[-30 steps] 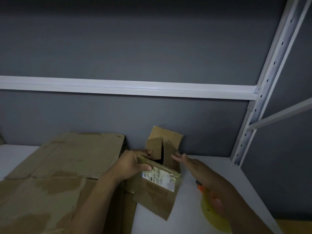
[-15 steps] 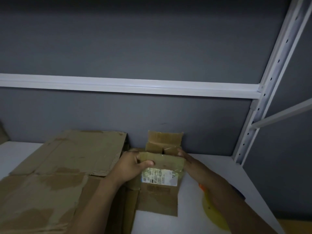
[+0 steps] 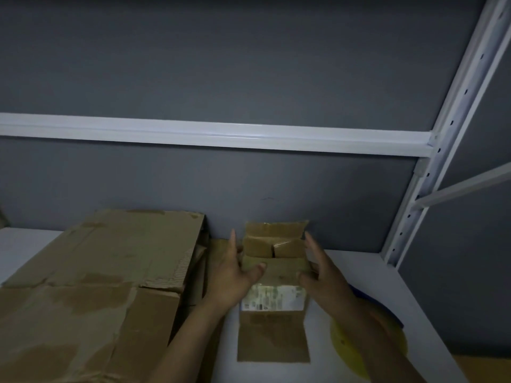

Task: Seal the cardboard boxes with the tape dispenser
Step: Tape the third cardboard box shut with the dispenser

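A small cardboard box (image 3: 273,335) with a white label stands on the white shelf, square to me. Its far flap stands upright, two side flaps lie folded in, and the near flap is pressed down. My left hand (image 3: 235,272) holds the box's left side, thumb on the near flap. My right hand (image 3: 320,272) holds the right side, fingers stretched up beside the far flap. A yellow roll of tape on a blue-edged dispenser (image 3: 356,346) lies on the shelf right of the box, mostly hidden under my right forearm.
A large, worn cardboard box (image 3: 96,286) fills the left of the white shelf (image 3: 359,261), close against the small box. A grey wall runs behind. A white rack upright (image 3: 431,172) rises at the right, with a white rail across the wall.
The small box has been turned from tilted to square and set flat. Its side flaps went down and the near flap folded over. My right hand moved onto the box's right side.
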Demonstrator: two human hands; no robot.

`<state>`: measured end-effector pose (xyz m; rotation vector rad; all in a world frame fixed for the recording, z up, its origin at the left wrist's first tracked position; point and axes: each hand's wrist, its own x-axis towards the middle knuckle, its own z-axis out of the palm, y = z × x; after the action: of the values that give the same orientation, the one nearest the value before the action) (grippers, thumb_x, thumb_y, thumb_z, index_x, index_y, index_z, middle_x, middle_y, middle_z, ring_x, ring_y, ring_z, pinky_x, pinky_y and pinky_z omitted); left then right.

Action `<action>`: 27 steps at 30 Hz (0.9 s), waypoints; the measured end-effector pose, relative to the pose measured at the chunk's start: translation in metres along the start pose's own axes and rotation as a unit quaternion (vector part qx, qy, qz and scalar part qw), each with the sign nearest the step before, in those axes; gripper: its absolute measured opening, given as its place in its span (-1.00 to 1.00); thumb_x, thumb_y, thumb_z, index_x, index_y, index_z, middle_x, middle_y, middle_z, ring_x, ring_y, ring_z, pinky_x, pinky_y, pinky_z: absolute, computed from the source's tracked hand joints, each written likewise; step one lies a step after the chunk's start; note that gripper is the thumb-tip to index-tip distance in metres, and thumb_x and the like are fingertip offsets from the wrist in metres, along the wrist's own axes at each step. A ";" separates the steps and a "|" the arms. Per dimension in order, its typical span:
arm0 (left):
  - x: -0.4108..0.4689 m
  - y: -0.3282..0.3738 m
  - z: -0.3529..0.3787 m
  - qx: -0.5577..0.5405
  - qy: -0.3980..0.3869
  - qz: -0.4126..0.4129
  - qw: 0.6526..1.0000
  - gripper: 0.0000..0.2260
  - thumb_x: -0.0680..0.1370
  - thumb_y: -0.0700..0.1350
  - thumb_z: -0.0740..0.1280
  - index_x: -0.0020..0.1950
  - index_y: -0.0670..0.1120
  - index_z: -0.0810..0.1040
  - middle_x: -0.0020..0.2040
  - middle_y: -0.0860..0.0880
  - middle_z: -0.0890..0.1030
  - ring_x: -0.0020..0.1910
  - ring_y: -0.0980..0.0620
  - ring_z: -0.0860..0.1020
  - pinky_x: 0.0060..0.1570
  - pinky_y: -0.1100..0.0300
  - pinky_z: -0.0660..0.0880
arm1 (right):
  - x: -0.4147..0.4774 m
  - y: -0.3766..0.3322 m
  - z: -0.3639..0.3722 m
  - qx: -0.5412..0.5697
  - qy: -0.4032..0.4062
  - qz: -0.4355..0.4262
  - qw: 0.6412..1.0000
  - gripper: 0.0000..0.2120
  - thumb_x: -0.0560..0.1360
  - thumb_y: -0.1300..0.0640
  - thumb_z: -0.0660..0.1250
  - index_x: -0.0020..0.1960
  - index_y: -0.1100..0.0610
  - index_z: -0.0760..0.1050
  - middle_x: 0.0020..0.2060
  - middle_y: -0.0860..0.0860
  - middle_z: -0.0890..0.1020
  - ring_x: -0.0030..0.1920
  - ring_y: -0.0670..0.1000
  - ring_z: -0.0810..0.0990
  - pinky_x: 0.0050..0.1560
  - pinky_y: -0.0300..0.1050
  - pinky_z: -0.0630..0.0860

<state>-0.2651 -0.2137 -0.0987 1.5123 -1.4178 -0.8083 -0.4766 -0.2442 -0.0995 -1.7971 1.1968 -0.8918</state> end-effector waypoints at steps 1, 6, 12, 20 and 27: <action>0.000 0.001 0.001 0.013 -0.013 0.010 1.000 -0.02 0.48 0.09 0.45 0.54 0.17 -0.30 0.27 0.30 0.38 0.20 0.30 0.41 0.02 0.36 0.43 | 0.001 0.002 -0.003 -0.007 0.007 0.001 1.000 -0.23 0.49 0.18 0.31 0.44 -0.42 0.01 0.37 -0.27 0.35 0.31 -0.10 0.44 0.23 0.03 0.51; 0.014 0.010 -0.009 0.122 -0.059 0.050 0.990 -0.04 0.40 0.17 0.49 0.52 0.28 -0.17 0.41 0.21 0.01 0.33 0.16 0.21 0.25 0.21 0.36 | 0.005 0.009 -0.011 -0.047 0.018 0.036 0.998 -0.17 0.51 0.13 0.34 0.48 -0.34 -0.15 0.46 -0.12 0.26 0.30 -0.02 0.44 0.13 -0.09 0.53; 0.020 -0.009 -0.005 0.053 -0.034 0.094 0.994 -0.73 0.37 0.18 0.50 -0.10 0.12 0.49 0.27 0.25 0.47 0.26 0.22 0.46 0.13 0.22 0.47 | 0.007 0.001 -0.013 -0.088 0.010 0.022 0.996 -0.13 0.48 0.10 0.39 0.43 -0.43 -0.14 0.33 -0.24 0.25 0.29 -0.07 0.43 0.18 -0.02 0.53; 0.016 0.008 0.003 0.267 -0.079 0.143 0.950 -0.33 0.40 0.43 0.10 0.39 0.11 0.44 0.43 0.28 0.24 0.49 0.21 0.06 0.48 0.18 0.02 | 0.007 0.011 -0.009 -0.181 -0.028 -0.016 0.983 -0.59 0.61 0.06 0.18 0.44 -0.11 0.29 0.42 -0.31 0.12 0.49 -0.20 0.02 0.43 -0.25 0.01; 0.012 0.041 0.028 0.445 -0.091 0.165 0.876 -0.29 0.51 0.44 -0.07 0.49 0.05 0.33 0.53 0.03 0.27 0.48 0.06 0.23 0.37 0.25 0.18 | -0.016 0.007 -0.046 -0.119 0.031 -0.008 0.992 -0.60 0.55 -0.02 0.30 0.38 -0.11 0.37 0.29 -0.25 0.37 0.27 -0.30 0.32 0.24 -0.45 0.22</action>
<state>-0.3053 -0.2282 -0.0706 1.7753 -2.2998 -0.0404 -0.5241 -0.2415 -0.0867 -1.9807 1.3790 -0.8484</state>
